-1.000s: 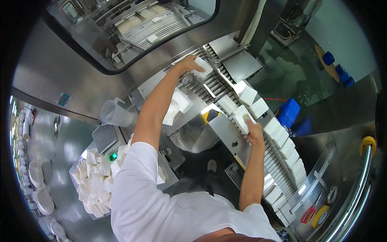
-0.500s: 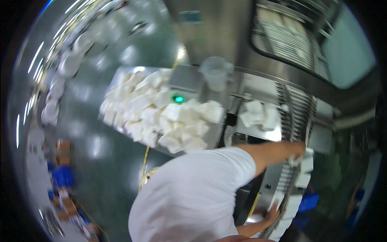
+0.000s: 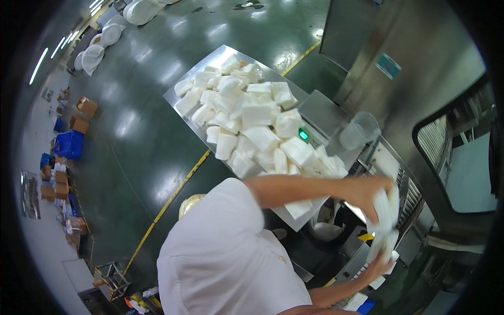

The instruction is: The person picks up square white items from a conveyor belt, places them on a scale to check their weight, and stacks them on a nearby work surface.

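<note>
A blurred stack of white folded pads is held between my two hands, over the metal machine's conveyor. My left hand, on the arm reaching across from the shoulder, closes around the upper end of the stack. My right hand grips its lower end, fingers partly hidden behind the pads. Close to my left forearm, a large heap of similar white pads covers a steel table.
A scale with a green lit display and a clear plastic jug stand at the table's right end. The steel machine with a window rises at right. Far left are a blue crate and cardboard boxes.
My hands were apart at the conveyor; now both hold a stack of pads raised above it. The view has swung, so the heap and table sit farther right.
</note>
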`<state>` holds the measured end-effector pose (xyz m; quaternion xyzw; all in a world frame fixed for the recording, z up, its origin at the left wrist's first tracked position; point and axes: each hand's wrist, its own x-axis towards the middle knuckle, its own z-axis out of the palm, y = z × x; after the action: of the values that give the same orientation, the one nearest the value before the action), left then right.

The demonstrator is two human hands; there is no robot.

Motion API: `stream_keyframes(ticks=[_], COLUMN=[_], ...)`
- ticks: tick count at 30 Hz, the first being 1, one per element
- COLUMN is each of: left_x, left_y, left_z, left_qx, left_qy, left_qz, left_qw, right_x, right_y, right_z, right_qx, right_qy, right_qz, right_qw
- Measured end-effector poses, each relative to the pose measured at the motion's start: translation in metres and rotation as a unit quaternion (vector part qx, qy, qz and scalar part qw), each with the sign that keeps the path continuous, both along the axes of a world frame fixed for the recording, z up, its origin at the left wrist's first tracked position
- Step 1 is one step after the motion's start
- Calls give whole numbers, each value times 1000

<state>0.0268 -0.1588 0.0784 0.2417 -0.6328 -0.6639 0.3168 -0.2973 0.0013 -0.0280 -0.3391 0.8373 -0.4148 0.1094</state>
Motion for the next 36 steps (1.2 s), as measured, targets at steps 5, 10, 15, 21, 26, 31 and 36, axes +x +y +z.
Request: stream_keyframes(ticks=[5,10,15,21,26,31,36], left_x=[294,521,677,756,711,732,637], left_y=[-18,-8,-21,-91,-170,-130,-122], left_z=[-3,-11,-48,-132,-209,-173,-97], left_qx=[-99,-56,3,122,43,-208,-366], left_qy=[-81,-75,-18,-43,-515,-630,-582], left_qz=[372,608,698,543,481,478,543], left_qw=[919,788,716,830,709,576,482], right_x=[267,536,676,701,575,375,92], right_y=[-230,-365,-348,-326,-324,-164,135], right_z=[59,18,-82,-79,-30,42,-80], right_qx=[-51,21,105,115,-140,-166,7], right_qy=[-54,-281,64,228,179,-27,241], right_qz=[471,619,608,615,552,434,-206], right_qw=[879,733,784,746,802,885,948])
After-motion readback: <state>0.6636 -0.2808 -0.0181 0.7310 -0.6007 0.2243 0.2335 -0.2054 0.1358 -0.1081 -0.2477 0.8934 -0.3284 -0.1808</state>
